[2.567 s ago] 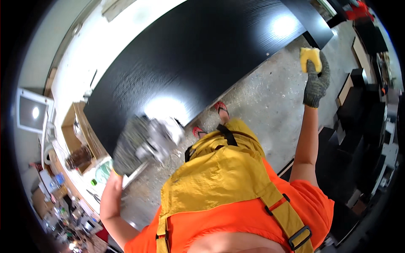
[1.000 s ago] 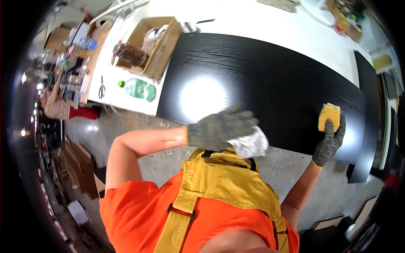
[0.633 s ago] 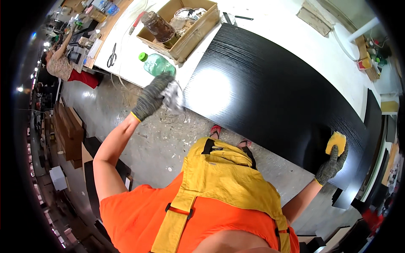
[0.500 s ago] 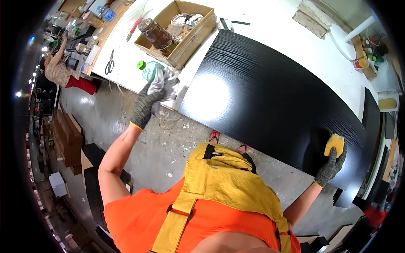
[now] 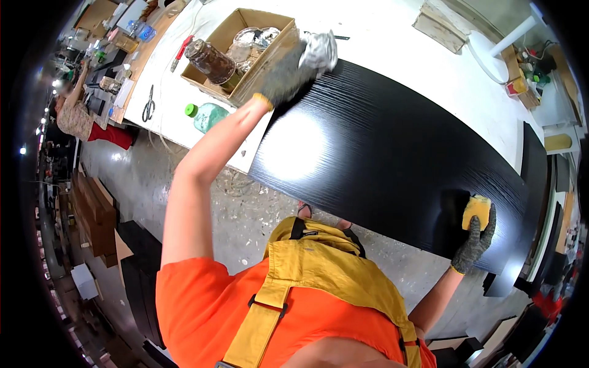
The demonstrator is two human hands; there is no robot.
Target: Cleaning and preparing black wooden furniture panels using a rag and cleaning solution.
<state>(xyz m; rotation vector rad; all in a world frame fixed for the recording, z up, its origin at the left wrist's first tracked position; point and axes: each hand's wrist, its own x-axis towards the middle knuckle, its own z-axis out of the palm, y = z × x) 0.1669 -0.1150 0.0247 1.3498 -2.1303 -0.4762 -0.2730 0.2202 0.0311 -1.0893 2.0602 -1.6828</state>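
Note:
A long glossy black board (image 5: 392,153) with a wood-grain surface lies on the white table. My left hand (image 5: 285,76), in a grey knit glove, is closed on a crumpled grey-white rag (image 5: 320,52) at the board's far left corner. The glove is smeared by motion. Near the board's right end, my right hand (image 5: 475,242), gloved too, grips a yellow sponge (image 5: 477,211) over the black surface; I cannot tell whether the sponge touches it. Under my left forearm lies a green-tinted bottle (image 5: 210,116) with a bright green cap.
A cardboard box (image 5: 215,93) with a rusty brown jar (image 5: 210,61) stands at the far left. Scissors (image 5: 148,104) and a red-handled tool (image 5: 181,52) lie beside it. A white stand (image 5: 489,58) is at far right. Another person (image 5: 76,116) works at far left.
My left hand has carried the rag from beside the green-capped bottle, away from me and rightward, to the board's far left corner. My right hand stays at the board's right end with the sponge.

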